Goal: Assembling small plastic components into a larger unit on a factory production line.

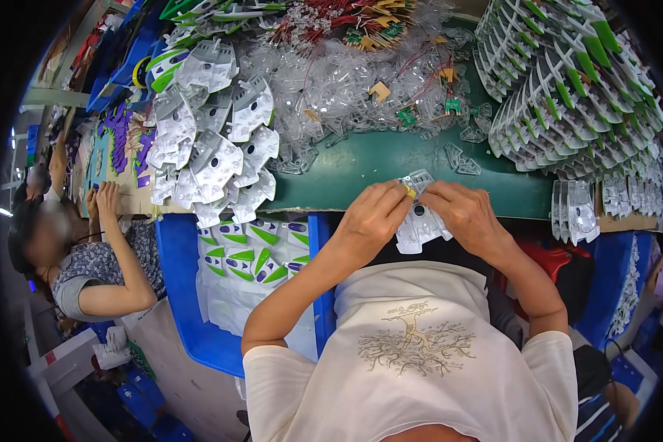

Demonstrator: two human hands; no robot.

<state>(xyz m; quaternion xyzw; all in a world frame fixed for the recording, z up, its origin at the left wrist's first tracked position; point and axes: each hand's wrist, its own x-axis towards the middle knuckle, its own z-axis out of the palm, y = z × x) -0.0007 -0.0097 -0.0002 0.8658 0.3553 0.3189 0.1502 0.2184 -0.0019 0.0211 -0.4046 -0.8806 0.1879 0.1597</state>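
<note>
Between my two hands, at the table's front edge, is a grey-white moulded plastic housing (pixel 418 230) with a round dark hole. My left hand (pixel 373 219) is closed on its upper left, with a small yellow piece showing at the fingertips. My right hand (pixel 465 215) pinches the upper right side of the same housing, its fingers bent over the top. What the right fingertips press on is hidden. Just beyond the hands, a few small clear plastic parts (pixel 462 159) lie on the green table (pixel 376 158).
Stacked grey-white housings (pixel 215 163) overhang the table edge at left; taller green-edged stacks (pixel 567 96) rise at right. Clear plastic parts (pixel 324 92), red wires (pixel 313 26) and green circuit boards (pixel 407 116) heap behind. A blue bin (pixel 180 295) holds green-and-white pieces (pixel 254 254). A co-worker (pixel 99 272) sits at left.
</note>
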